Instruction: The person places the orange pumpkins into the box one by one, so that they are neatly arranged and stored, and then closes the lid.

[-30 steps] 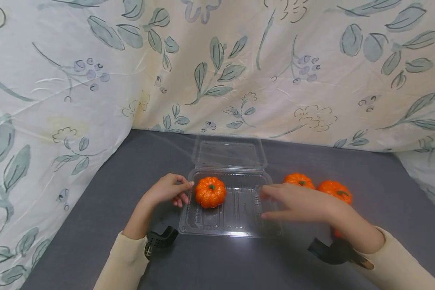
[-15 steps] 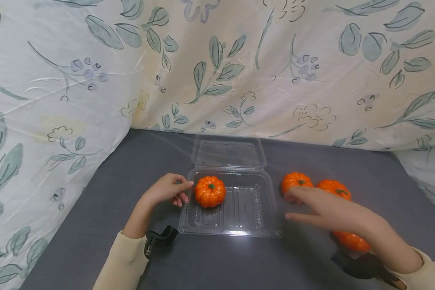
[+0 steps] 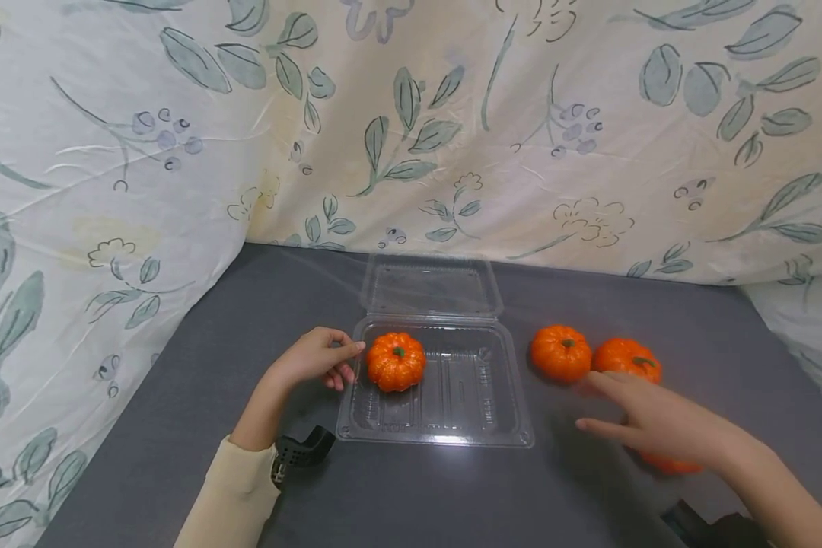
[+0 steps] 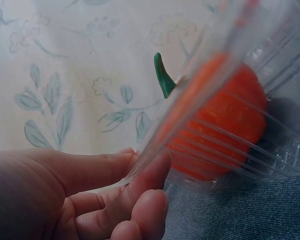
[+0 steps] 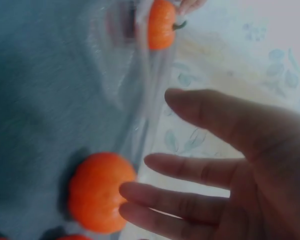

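Note:
A clear plastic clamshell container (image 3: 445, 439) lies open on the dark cloth, lid folded back. Inside its left part sits an orange pumpkin (image 3: 396, 362) with a green stem. My left hand (image 3: 318, 358) pinches the container's left rim between thumb and forefinger, as the left wrist view shows. To the right of the container, my right hand (image 3: 657, 418) hovers with fingers spread and nothing in them. Close by are a second pumpkin (image 3: 561, 354) and a third pumpkin (image 3: 626, 358); another pumpkin (image 3: 673, 463) is partly hidden beneath the right hand.
Dark grey cloth (image 3: 411, 495) covers the table. Behind it hangs a leaf-patterned curtain (image 3: 438, 152), which also runs down the left side. The container's raised lid (image 3: 433, 285) reaches back toward the curtain. A black wrist mount (image 3: 304, 447) sits on the left wrist.
My right hand has moved right and toward me, from over the container's right edge to beside the loose pumpkins. The left hand stays at the rim.

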The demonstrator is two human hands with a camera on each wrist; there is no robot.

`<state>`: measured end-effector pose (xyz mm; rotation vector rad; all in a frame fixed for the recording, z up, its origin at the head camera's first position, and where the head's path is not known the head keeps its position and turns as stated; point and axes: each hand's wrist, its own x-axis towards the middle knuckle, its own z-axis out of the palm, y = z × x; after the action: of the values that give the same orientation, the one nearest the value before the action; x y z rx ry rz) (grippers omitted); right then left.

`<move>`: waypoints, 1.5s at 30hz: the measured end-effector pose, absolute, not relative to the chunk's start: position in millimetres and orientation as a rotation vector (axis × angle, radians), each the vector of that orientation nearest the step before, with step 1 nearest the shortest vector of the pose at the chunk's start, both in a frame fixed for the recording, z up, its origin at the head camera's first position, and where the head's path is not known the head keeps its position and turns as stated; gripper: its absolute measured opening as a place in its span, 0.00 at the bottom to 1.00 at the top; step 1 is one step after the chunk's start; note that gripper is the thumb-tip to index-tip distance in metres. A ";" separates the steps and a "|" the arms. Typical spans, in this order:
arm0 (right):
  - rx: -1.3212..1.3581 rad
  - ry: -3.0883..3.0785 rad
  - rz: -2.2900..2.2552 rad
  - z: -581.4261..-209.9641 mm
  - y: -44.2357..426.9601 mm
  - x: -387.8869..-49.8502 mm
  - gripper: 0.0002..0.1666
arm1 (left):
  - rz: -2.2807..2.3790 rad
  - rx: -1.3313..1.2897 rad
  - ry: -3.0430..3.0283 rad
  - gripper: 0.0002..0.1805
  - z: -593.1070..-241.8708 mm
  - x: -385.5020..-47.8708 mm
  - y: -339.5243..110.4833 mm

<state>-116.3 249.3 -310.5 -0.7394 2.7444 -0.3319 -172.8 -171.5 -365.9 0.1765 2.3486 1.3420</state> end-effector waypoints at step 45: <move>-0.579 3.044 -0.244 -359.0 317.6 -98.6 0.28 | 1.336 0.163 2.368 0.17 -365.9 -173.2 -171.3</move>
<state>-98.6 317.6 -359.0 -0.5792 3.0435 -0.2439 -173.2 -171.3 -365.9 0.1626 2.3679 1.3356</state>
